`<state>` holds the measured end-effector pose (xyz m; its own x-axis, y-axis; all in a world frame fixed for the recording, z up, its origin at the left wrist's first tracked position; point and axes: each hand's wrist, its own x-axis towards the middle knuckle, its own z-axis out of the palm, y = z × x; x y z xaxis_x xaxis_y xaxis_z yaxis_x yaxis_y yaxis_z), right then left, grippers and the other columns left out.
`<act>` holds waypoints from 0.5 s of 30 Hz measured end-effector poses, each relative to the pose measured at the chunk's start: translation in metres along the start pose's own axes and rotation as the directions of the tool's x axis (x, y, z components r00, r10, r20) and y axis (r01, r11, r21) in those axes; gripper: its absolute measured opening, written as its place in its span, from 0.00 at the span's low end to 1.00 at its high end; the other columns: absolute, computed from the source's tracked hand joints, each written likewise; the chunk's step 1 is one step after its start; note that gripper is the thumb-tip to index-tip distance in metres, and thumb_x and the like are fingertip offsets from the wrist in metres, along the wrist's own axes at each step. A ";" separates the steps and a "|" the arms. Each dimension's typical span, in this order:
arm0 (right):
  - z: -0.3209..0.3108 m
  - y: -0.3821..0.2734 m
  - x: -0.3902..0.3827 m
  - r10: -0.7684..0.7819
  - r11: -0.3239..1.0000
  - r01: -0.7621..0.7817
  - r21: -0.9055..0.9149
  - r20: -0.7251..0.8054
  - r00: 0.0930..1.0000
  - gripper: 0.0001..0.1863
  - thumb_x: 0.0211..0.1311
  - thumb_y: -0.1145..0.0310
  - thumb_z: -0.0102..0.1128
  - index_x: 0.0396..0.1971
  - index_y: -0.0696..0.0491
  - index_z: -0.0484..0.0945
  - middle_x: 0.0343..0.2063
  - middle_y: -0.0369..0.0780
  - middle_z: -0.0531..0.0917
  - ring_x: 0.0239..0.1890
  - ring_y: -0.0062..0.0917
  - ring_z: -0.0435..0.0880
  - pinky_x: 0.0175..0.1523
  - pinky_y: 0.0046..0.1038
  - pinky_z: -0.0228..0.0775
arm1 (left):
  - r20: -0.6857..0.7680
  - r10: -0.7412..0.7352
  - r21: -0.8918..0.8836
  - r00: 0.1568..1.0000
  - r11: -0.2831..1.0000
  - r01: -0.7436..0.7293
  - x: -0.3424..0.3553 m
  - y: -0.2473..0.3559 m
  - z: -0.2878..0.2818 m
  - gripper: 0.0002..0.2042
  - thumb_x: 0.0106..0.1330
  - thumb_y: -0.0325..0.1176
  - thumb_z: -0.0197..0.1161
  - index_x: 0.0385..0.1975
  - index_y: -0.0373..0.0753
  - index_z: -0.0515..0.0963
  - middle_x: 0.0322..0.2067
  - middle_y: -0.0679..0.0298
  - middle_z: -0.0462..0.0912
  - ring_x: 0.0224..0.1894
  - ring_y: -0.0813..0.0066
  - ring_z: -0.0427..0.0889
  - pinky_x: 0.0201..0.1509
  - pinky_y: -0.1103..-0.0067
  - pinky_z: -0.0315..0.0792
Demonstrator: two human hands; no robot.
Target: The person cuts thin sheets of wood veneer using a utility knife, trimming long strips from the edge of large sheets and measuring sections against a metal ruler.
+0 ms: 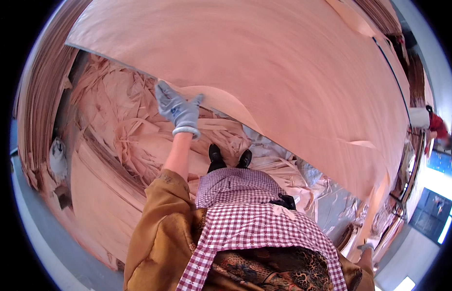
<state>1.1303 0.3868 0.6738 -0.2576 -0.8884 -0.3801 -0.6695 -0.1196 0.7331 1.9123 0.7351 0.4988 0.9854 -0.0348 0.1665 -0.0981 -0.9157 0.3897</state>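
Observation:
A large pinkish wood veneer sheet (265, 63) lies on top of the work surface in front of me. At its near edge is my left hand (180, 110) in a grey-white glove, fingers stretched out and thumb apart, by a loose curled veneer piece (223, 101). Far down at the right, my gloved right hand (366, 247) is partly seen; its fingers appear closed on the edge of a long narrow veneer strip (374, 208). That strip hangs down from the sheet's right corner.
Crumpled veneer scraps (124, 106) cover the floor around my black shoes (215, 153). Tall veneer stacks (44, 97) stand at the left, with another leaning veneer pile (100, 184) nearer. A person in red (437, 127) is at the far right.

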 end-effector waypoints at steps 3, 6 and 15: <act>0.027 -0.015 0.023 -0.122 0.970 0.122 0.213 -0.012 0.992 0.30 0.49 0.47 0.63 0.47 0.53 0.78 0.44 0.49 0.81 0.42 0.37 0.82 0.45 0.37 0.72 | -0.070 0.176 0.061 0.982 0.983 -0.172 -0.002 0.005 -0.003 0.51 0.42 0.46 0.74 0.66 0.41 0.50 0.64 0.53 0.54 0.65 0.57 0.56 0.64 0.64 0.53; -0.066 -0.171 -0.040 -0.675 0.434 0.599 0.673 -0.197 0.711 0.14 0.60 0.64 0.54 0.42 0.55 0.78 0.36 0.39 0.81 0.33 0.27 0.81 0.32 0.29 0.69 | -0.040 0.306 0.105 0.951 0.948 -0.300 -0.007 -0.002 -0.003 0.38 0.47 0.41 0.70 0.60 0.46 0.60 0.57 0.58 0.64 0.57 0.59 0.66 0.58 0.64 0.60; -0.141 -0.322 -0.175 -0.955 -0.183 0.552 0.813 -0.013 -0.297 0.21 0.64 0.68 0.56 0.54 0.62 0.70 0.50 0.40 0.77 0.51 0.22 0.73 0.58 0.25 0.64 | 0.117 0.611 0.090 0.783 0.779 -0.621 -0.002 -0.011 0.023 0.13 0.52 0.29 0.58 0.39 0.44 0.75 0.40 0.67 0.79 0.43 0.64 0.78 0.41 0.68 0.73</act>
<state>1.4887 0.5184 0.5839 0.7247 0.3721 -0.5800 -0.5867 -0.1084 -0.8025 1.9145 0.7357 0.4732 0.7280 -0.6332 0.2628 -0.6756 -0.7277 0.1183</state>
